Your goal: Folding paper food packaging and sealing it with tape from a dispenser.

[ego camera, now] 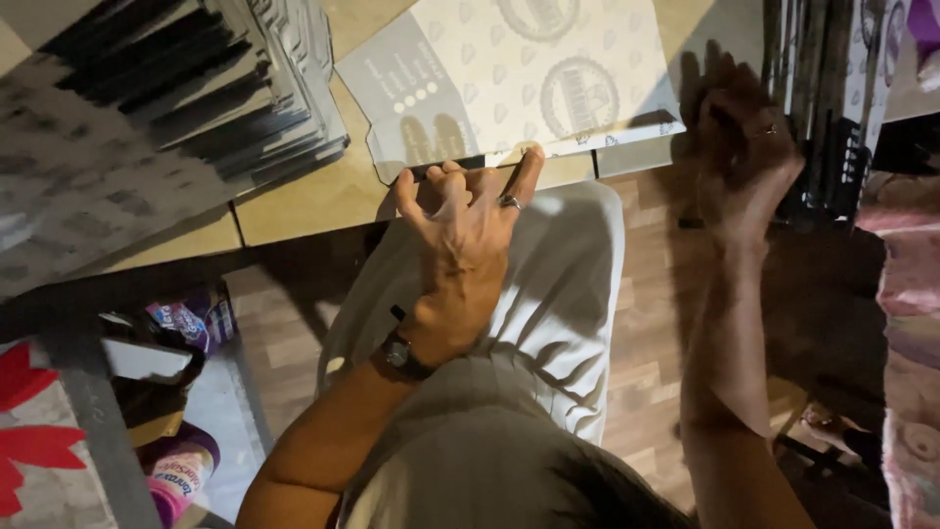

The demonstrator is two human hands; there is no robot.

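A wood-plank floor [646, 323] is seen below a tan table [294, 201], whose near edge runs across the upper half of the view. On the table a flat, unfolded cardboard box blank [509, 83], pale with round printed emblems and a grey flap, is laid so that its near edge overhangs the table edge slightly. The left hand [460, 245] is held at that near edge: its fingertips [534, 157] are pressed against the blank's lower border, the fingers curled and bunched, though it cannot be told whether the cardboard is actually pinched in the grip. A ring is worn on one finger and a dark wristwatch [399, 355] on the wrist. The right hand [744, 157] is raised apart from the blank, to its right, blurred, with the fingers spread open and nothing held in the grip; a ring is seen there too.

To the left on the table, a tall fanned stack of flattened boxes [225, 88] is piled (dark edges showing), well apart from both hands. More upright flat boxes [832, 69] are stood at the upper right, just behind the right hand. Pale trousers [558, 294] are seen beneath the left hand. On the floor at lower left, colourful snack packets [186, 323] and a bottle [176, 480] are lying.
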